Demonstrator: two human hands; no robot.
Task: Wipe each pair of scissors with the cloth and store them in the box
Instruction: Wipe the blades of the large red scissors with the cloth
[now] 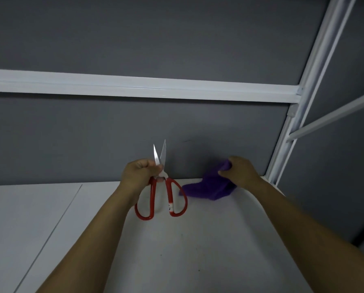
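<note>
My left hand (140, 173) grips a pair of red-handled scissors (168, 197) near the pivot, held upright above the white table. The steel blades point up and are slightly apart, and the red loops hang down. To the right, my right hand (239, 171) holds a purple cloth (208, 188), which hangs down to the table by the grey wall. The two hands are apart, and the cloth does not touch the scissors. No box is in view.
The white table (177, 250) runs to a grey wall (134, 134) at the back. A white horizontal bar (134, 85) crosses the wall above. White frame posts (293, 127) stand at the right.
</note>
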